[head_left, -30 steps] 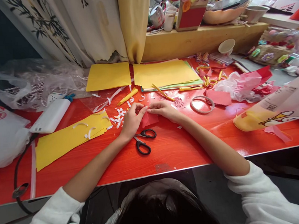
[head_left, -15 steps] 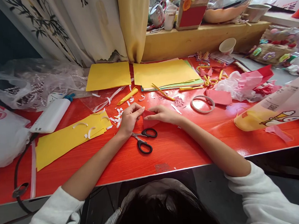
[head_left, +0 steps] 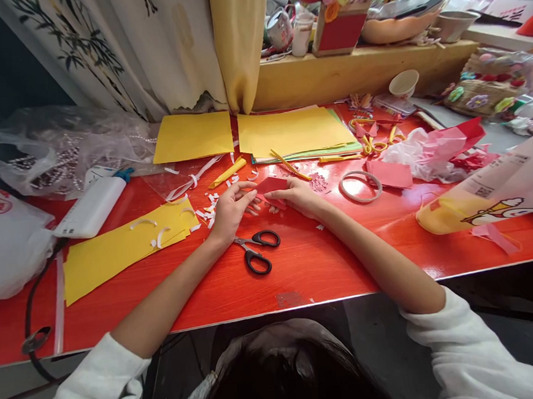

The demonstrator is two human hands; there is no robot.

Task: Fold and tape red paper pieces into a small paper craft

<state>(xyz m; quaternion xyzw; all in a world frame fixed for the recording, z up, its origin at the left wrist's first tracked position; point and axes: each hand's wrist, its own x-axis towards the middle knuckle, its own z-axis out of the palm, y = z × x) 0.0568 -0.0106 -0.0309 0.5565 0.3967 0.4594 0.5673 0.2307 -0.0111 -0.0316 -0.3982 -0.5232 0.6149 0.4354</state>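
A small piece of red paper (head_left: 272,185) is held up between my two hands, just above the table. My right hand (head_left: 299,197) pinches its right side, thumb on top and fingers beneath. At the paper's left edge, the thumb and fingers of my left hand (head_left: 233,209) close on it. Black-handled scissors (head_left: 257,251) lie just below my hands, their blades partly hidden under my left hand. White paper scraps (head_left: 208,211) are scattered beside my left hand.
Yellow sheets (head_left: 192,136) and a stack of coloured paper (head_left: 293,133) lie at the back. Cut yellow paper (head_left: 127,250) is at left, near a white power bank (head_left: 92,207). A tape roll (head_left: 361,186), red paper (head_left: 390,173) and a drink cup (head_left: 443,213) are at right.
The red paper has been lifted and turned, so its flat face now shows between my hands. My right hand has shifted slightly right. The scissors have stayed in place.
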